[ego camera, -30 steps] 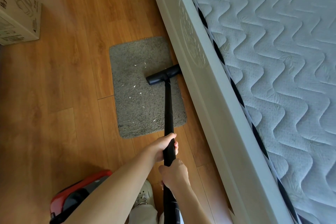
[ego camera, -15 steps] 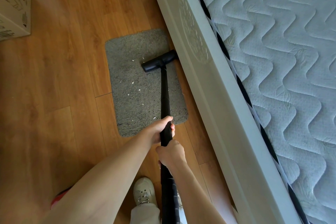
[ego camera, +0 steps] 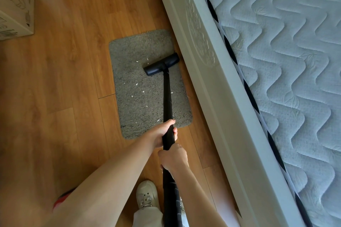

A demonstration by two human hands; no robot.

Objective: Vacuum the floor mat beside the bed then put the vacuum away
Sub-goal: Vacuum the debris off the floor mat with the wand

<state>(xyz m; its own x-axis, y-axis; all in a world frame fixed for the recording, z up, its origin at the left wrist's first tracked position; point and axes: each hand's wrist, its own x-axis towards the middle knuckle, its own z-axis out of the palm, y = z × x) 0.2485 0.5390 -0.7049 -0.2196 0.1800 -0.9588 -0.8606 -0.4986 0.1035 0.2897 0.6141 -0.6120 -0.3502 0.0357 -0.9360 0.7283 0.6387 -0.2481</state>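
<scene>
A grey shaggy floor mat (ego camera: 136,90) lies on the wood floor against the bed frame (ego camera: 212,86), with several small white scraps scattered on it. The black vacuum head (ego camera: 161,64) rests on the mat's far right part, close to the frame. Its black wand (ego camera: 167,97) runs back toward me. My left hand (ego camera: 161,134) grips the wand at the mat's near edge. My right hand (ego camera: 173,158) grips it just below the left. The red vacuum body (ego camera: 61,198) shows only as a sliver behind my left forearm.
A quilted light mattress (ego camera: 286,61) fills the right side above the pale bed frame. A cardboard box (ego camera: 14,14) stands on the floor at the upper left. My beige shoe (ego camera: 147,194) is beside the wand at the bottom.
Over the second the vacuum head slid farther up the mat, away from me, and both hands followed forward along with it. In the last half second it barely moved.
</scene>
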